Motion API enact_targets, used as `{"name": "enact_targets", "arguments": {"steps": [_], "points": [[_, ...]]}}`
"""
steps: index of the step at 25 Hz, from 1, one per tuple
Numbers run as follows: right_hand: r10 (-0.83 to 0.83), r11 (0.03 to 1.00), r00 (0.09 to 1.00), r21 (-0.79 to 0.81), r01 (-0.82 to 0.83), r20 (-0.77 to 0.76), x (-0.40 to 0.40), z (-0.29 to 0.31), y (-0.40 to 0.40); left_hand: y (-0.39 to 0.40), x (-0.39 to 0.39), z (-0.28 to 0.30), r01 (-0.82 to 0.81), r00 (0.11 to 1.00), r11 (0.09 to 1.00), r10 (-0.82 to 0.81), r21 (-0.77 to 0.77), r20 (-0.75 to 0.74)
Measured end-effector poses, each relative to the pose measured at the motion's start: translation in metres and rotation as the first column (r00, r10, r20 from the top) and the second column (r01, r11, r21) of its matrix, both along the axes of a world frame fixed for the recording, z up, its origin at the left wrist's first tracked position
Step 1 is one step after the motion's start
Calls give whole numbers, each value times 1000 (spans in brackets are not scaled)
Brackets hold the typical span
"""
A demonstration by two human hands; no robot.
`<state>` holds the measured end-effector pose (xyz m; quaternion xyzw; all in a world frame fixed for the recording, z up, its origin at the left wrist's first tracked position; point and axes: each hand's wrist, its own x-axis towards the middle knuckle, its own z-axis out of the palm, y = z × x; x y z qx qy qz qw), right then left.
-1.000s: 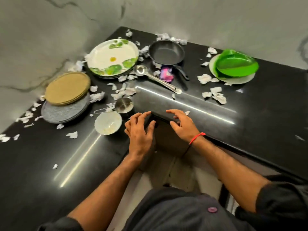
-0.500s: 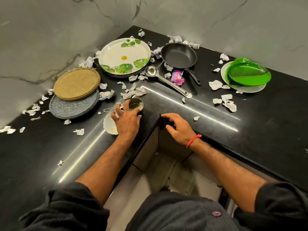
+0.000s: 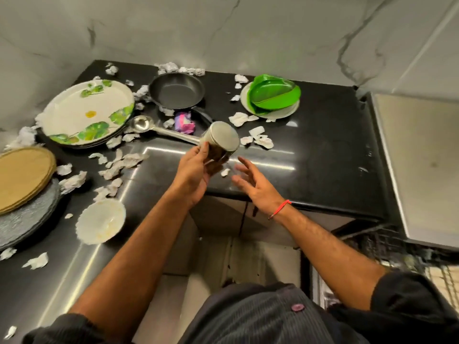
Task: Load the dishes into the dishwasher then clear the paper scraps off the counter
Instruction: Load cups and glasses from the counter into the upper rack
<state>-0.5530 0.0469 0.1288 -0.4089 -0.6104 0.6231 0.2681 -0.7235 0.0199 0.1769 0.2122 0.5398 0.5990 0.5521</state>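
Lifted off the counter (image 3: 323, 150) now, the steel cup (image 3: 219, 142) is riding tilted in the gripping left hand (image 3: 196, 170), above the ladle (image 3: 159, 129); right hand (image 3: 253, 187) is spreading open beside it. Loading step: next, probably carrying it to the dishwasher rack (image 3: 387, 247).

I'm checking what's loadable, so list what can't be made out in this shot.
- Steel cup, head view: inside hidden, its base faces the camera; the left hand covers its side.
- Dishwasher rack, head view: blurred, cut off by the right edge.
- Grey plate, head view: cut by the left edge.
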Motion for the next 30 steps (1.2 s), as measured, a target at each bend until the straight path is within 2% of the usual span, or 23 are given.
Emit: {"name": "enact_targets", "arguments": {"steps": [2, 4, 5, 8, 11, 14, 16, 18, 21, 23, 24, 26, 27, 28, 30], "points": [[-248, 962, 953, -157, 222, -175, 37, 7, 4, 15, 38, 4, 136, 966, 991, -133, 0, 223], [-421, 904, 886, -169, 393, -195, 90, 13, 5, 27, 79, 4, 296, 905, 955, -281, 2, 320], [-475, 878, 862, -148, 454, -174, 119, 15, 3, 32, 101, 3, 376, 883, 927, -355, -10, 307], [-631, 775, 762, -91, 625, -147, 212, 16, -18, 42, 177, 2, 587, 809, 802, -581, -111, 84], [-749, 662, 656, -55, 748, -93, 300, 6, -53, 45, 253, 0, 699, 691, 702, -712, -137, -126], [-809, 587, 586, -35, 809, -31, 385, -11, -95, 39, 350, -12, 840, 447, 508, -847, -191, -289], [-899, 437, 437, -86, 895, -23, 445, -29, -126, 31, 422, -28, 882, 304, 392, -898, -263, -319], [-980, 197, 191, -194, 961, -47, 499, -51, -154, 22, 485, -49, 889, 207, 314, -925, -334, -319], [-991, -115, -131, -346, 931, -25, 566, -87, -192, -1, 569, -81, 888, 25, 156, -956, -433, -293], [-965, -244, -263, -415, 876, 13, 602, -115, -211, -14, 627, -102, 856, -92, 54, -963, -515, -254], [-951, -286, -307, -442, 850, 26, 618, -127, -214, -16, 654, -115, 842, -120, 26, -965, -539, -235], [-938, -332, -337, -469, 818, 77, 645, -153, -209, -11, 706, -147, 818, -131, 17, -968, -575, -215], [-941, -332, -317, -469, 818, 114, 656, -165, -202, -4, 729, -163, 800, -119, 43, -966, -599, -229], [-948, -320, -276, -465, 826, 160, 668, -183, -192, 5, 753, -180, 772, -101, 81, -964, -630, -248], [-956, -242, -135, -438, 866, 261, 683, -215, -167, 26, 792, -212, 713, -68, 155, -955, -684, -288]]}}
